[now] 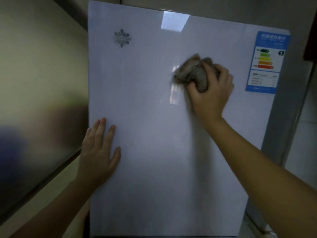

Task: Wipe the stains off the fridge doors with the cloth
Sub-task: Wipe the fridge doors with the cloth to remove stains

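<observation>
A glossy white fridge door [154,143] fills most of the head view. My right hand [211,93] grips a crumpled grey-brown cloth [192,71] and presses it flat against the door's upper right area. My left hand [99,152] lies open, palm on the door near its left edge, fingers pointing up. No stains stand out on the door in this dim light; only window reflections show.
A blue energy label [265,62] sticks to the door's top right corner, just right of the cloth. A silver leaf-shaped logo [122,38] sits at the upper left. A shiny metallic surface [39,100] stands to the left of the fridge, a tiled wall [303,134] to the right.
</observation>
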Demonstrator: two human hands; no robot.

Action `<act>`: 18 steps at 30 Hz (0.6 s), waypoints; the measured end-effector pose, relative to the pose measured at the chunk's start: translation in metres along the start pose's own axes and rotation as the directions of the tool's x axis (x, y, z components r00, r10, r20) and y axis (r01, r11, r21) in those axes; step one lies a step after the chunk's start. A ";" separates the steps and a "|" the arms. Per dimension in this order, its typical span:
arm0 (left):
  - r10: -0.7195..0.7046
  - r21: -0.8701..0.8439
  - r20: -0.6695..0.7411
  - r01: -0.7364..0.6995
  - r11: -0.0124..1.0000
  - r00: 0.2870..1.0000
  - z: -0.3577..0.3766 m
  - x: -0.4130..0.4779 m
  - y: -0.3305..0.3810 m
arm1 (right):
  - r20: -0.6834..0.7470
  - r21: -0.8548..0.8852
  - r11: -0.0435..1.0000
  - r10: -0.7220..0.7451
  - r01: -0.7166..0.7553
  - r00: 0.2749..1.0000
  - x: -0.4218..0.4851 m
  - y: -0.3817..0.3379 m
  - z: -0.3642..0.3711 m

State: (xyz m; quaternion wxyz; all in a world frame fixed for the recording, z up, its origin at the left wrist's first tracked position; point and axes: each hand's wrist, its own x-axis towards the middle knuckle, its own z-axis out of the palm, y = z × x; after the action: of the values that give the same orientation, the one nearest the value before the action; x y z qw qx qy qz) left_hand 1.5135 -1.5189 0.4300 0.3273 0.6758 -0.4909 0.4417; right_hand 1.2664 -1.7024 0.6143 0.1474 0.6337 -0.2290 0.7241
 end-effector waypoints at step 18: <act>0.093 0.040 0.013 -0.093 0.995 0.996 -0.003 0.001 -0.012 | 0.120 0.007 0.959 -0.281 0.282 0.952 -0.037 -0.009 0.005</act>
State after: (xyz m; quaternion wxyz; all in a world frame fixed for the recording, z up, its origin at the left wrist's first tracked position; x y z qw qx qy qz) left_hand 1.5244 -1.5131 0.4318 0.2899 0.6611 -0.5146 0.4628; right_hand 1.2805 -1.6944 0.5791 0.2383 0.7015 -0.1486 0.6550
